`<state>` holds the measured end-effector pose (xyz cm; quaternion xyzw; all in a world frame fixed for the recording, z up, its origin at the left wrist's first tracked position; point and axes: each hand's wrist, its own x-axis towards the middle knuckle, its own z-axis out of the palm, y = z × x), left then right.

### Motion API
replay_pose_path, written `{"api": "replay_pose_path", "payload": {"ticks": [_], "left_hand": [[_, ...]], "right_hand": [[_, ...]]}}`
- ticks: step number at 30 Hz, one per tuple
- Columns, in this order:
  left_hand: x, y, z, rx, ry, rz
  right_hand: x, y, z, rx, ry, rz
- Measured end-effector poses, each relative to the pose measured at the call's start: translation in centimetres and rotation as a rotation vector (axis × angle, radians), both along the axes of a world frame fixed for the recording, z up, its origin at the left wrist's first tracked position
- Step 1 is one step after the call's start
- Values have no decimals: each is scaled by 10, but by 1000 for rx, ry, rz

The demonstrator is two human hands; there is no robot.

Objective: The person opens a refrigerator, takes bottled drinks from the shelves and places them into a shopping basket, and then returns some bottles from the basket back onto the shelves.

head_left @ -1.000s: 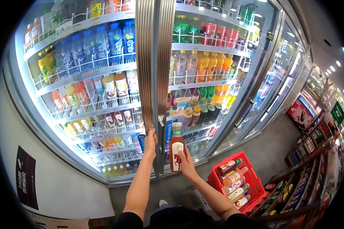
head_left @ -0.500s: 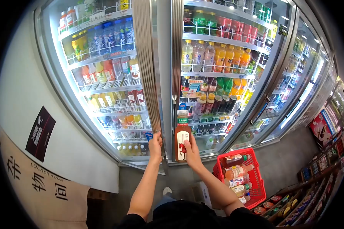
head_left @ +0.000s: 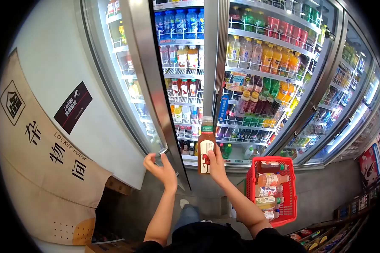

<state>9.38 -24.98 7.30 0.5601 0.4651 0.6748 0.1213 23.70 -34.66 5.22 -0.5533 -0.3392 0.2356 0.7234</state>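
My right hand (head_left: pixel 218 165) is wrapped round a bottle of brown tea (head_left: pixel 205 145), which has a white label with a red horse and a green neck band. It is held upright in front of the fridges. My left hand (head_left: pixel 161 172) has its thumb and fingers apart, beside the lower part of a glass fridge door (head_left: pixel 147 76). That door stands ajar toward me, with a small metal piece (head_left: pixel 162 150) on its edge just above my fingertips. Through the gap, shelves show blue-labelled bottles (head_left: pixel 180 21) and juice bottles (head_left: pixel 187 57).
A red shopping basket (head_left: pixel 292 192) with several drink bottles stands on the floor at my right. More closed fridge doors (head_left: pixel 302 120) run off to the right. A beige curtain (head_left: pixel 38 181) hangs at the left, and snack shelves (head_left: pixel 325 236) line the lower right.
The left fridge door has swung open toward me, uncovering the shelves behind it. My left hand has loosened from its grip at the door's edge. The tea bottle stays in my right hand.
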Motion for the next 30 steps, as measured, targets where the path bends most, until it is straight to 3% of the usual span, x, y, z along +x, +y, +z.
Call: {"api": "replay_pose_path", "payload": {"ticks": [1, 3, 5, 7, 12, 25, 27, 30], "left_hand": [[-3, -7, 7, 4, -3, -1], [-4, -18, 16, 78, -80, -530], [11, -9, 29, -197, -104, -947], [33, 21, 26, -294, -80, -986], [50, 77, 22, -321, -124, -856], [-14, 66, 31, -364, -288, -661], [-32, 68, 36, -288, -203, -484], [-56, 75, 45, -254, -342, -374]], "right_hand": [[-6, -3, 4, 0, -40, -2], [-13, -4, 4, 5, -71, 12], [-15, -2, 4, 20, -33, 23], [-17, 2, 7, 43, 7, 30], [-17, 10, 22, 56, -31, -14], [-53, 61, 38, 68, -63, 39], [-58, 74, 26, 48, -69, 50], [-72, 87, 34, 40, -65, 103]]}}
